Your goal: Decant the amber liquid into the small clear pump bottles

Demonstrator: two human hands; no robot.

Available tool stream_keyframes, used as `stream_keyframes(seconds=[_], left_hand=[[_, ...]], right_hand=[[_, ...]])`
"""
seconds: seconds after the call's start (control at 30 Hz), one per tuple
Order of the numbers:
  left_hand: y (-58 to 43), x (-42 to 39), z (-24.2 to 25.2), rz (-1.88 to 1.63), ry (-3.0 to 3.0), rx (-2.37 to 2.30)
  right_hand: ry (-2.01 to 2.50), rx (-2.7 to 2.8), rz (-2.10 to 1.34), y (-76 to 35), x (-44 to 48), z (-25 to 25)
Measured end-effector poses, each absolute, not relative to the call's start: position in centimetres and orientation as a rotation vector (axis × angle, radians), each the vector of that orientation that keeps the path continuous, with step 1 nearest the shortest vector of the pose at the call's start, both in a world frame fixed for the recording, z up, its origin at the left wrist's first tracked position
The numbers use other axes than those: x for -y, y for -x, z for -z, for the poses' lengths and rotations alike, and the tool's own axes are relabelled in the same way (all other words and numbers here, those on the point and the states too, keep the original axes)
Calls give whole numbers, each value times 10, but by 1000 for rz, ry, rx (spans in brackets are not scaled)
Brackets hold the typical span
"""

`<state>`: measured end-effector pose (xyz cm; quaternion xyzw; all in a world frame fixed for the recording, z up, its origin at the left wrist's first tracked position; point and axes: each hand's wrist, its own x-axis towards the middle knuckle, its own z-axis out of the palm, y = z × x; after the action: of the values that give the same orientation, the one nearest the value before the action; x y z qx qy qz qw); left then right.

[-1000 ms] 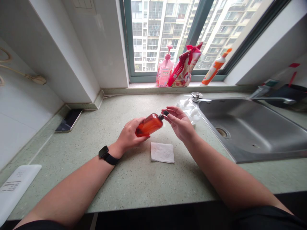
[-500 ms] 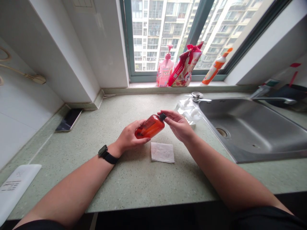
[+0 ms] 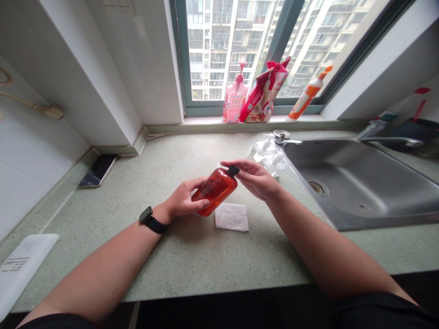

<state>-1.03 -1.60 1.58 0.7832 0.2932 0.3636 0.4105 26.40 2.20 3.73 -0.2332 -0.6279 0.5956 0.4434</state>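
A clear amber-red bottle is held tilted above the counter, its neck toward the upper right. My left hand grips its lower body, thumb across the front. At the neck, my right hand has its thumb and fingers closed on the black cap; the cap sits on the bottle. Just below the bottle, a folded white tissue lies flat on the counter. Beyond my right hand are clear plastic items with white pump-like tops, partly covered by the hand.
The steel sink with its tap lies to the right. A phone rests at the left, a white tray-like piece at the near left. On the sill stand a pink pump bottle, a red bag and an orange-white bottle.
The bottle's base has swung slightly down, so it is tilted more steeply. My left thumb now lies higher across its front. My right hand stays at the cap.
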Motion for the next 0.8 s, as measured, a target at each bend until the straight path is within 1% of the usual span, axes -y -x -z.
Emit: stream_keyframes(seconds=[0.13,0.27,0.43,0.53,0.6,0.67,0.8], left_hand=[[10,17,-14,-902,-1988,-762],[11,16,-12,-1034,-2188,-992],[10,13,-10,-1133,-2414,-1272],[10,13,-7,-1120,-2491,-1424],[10,12,-5,-1098,-2515,-1464],[10,11,-3,-1092,-2522,-1471],[10,10,-2,-1124,-2518,-1495]], right_hand=[[585,1593,-1448,-266,-26,-36],[662,1639,-1294,-269,-31,-33],[833,1732,-913,-269,-34,-28],[968,1814,-617,-268,-34,-25],[1039,1872,-494,-269,-34,-25],[1071,1888,-487,-271,-35,-25],[1010,1841,-654,-275,-36,-25]])
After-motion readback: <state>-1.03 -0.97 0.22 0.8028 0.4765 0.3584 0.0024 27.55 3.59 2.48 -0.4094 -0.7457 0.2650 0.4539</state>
